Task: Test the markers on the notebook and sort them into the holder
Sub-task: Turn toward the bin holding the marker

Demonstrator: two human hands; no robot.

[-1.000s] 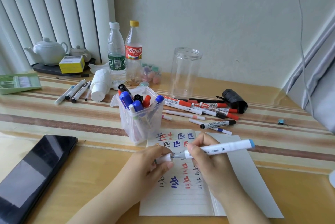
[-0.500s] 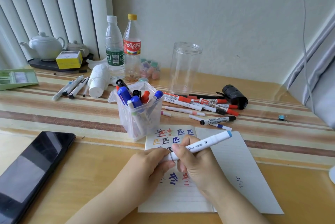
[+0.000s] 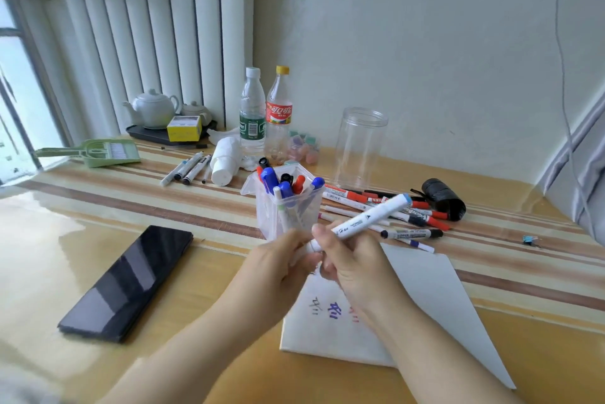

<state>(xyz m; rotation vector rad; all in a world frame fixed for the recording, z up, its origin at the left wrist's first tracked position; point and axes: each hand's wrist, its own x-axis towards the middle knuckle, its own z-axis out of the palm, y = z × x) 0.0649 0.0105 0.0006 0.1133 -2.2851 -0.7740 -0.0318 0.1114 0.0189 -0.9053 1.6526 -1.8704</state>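
Observation:
My right hand [image 3: 352, 267] grips a white marker with a light blue end [image 3: 373, 215], raised above the open notebook [image 3: 422, 299] and tilted up to the right. My left hand [image 3: 278, 267] pinches the marker's lower end, where its white cap [image 3: 312, 244] sits. The notebook page shows coloured test scribbles, partly hidden by my hands. Just behind my hands stands the clear plastic holder [image 3: 288, 207] with several blue, red and black markers upright in it. More loose markers [image 3: 406, 215] lie on the table to the holder's right.
A black phone [image 3: 127, 282] lies at the left. Behind the holder stand two bottles [image 3: 265, 118], a clear empty jar [image 3: 361, 145], a fallen white bottle [image 3: 224, 161] and a few pens [image 3: 186, 169]. A black roll [image 3: 443, 199] lies at the right, a green dustpan [image 3: 98, 151] far left.
The cap has been pushed onto the marker's tip. Both hands lifted the marker off the page and toward the holder, and the camera tilted upward.

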